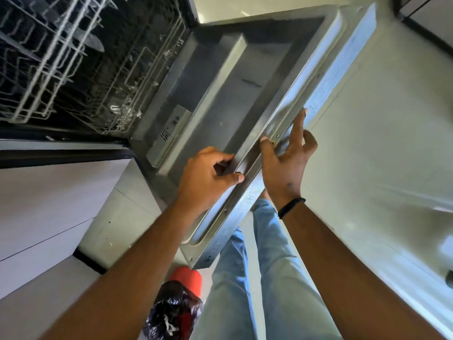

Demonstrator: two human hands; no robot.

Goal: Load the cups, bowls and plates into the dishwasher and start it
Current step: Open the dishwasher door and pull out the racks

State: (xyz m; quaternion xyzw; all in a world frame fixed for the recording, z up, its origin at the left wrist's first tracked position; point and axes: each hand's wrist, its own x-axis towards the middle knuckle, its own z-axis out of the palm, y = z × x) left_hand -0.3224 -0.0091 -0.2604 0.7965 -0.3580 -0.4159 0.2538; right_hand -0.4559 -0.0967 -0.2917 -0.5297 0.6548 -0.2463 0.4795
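Note:
The dishwasher door point(235, 94) is open and hangs down in front of me, its grey inner face showing. My left hand point(208, 177) grips the door's top edge, fingers curled over the rim. To its right my right hand point(286, 158) reaches the control strip point(326, 89) along that edge, index finger stretched out onto it and thumb on the rim. The wire rack point(73, 60) sits inside the dark tub at upper left. I can make out a dark dish in the rack; other dishes are too blurred to tell.
White cabinet fronts point(36, 212) stand at the left. My legs in blue jeans point(264, 278) are below the door. A red bin with a black bag point(176, 305) stands on the pale tiled floor point(392, 168).

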